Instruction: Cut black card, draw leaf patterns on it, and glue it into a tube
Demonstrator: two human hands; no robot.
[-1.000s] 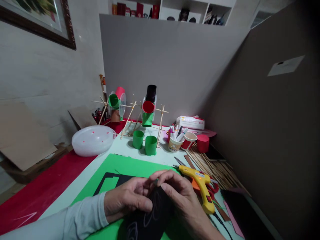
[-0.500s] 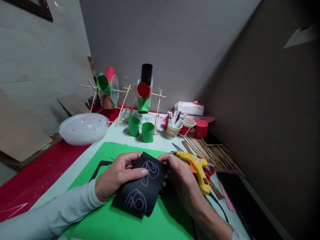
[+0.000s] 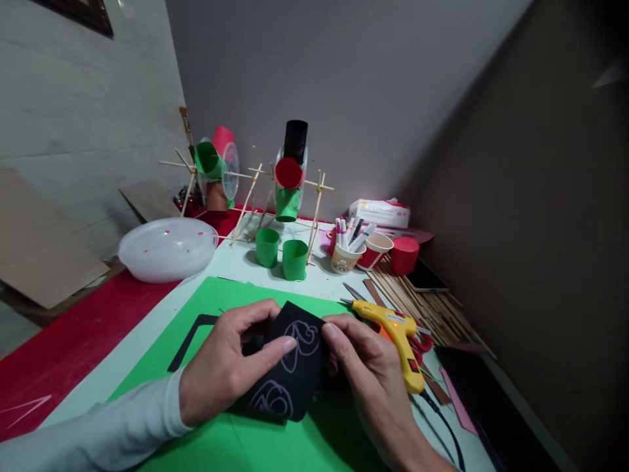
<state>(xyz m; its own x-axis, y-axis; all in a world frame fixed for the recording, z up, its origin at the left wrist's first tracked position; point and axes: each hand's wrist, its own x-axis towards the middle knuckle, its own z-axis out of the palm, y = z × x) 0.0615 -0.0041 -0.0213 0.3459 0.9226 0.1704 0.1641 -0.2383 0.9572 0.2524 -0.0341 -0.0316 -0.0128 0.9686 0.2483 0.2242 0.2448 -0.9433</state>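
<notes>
A piece of black paper [image 3: 280, 377] with looping pale purple lines is held up in front of me, slightly curved. My left hand [image 3: 230, 360] grips it from the left, thumb lying across its face and the other fingers behind. At the paper's right edge, my right hand [image 3: 361, 360] pinches it between thumb and forefinger. Beneath both hands lies a large green sheet [image 3: 196, 429]. A black paper strip frame [image 3: 184, 341] rests on that sheet, left of my left hand. Just beyond my right hand is a yellow hot glue gun [image 3: 393, 321].
Two green paper cups [image 3: 293, 261] stand before stick frames carrying wheels of coloured tubes [image 3: 289, 174]. A clear plastic lid-like bowl [image 3: 167, 252] sits left. Right are a cup of markers [image 3: 348, 257], a red cylinder [image 3: 405, 255], wooden sticks [image 3: 422, 308], scissors [image 3: 352, 291] and a black slab [image 3: 491, 406].
My right thumb and forefinger have closed on the paper's right edge. The paper has turned a little, and the view has shifted slightly left.
</notes>
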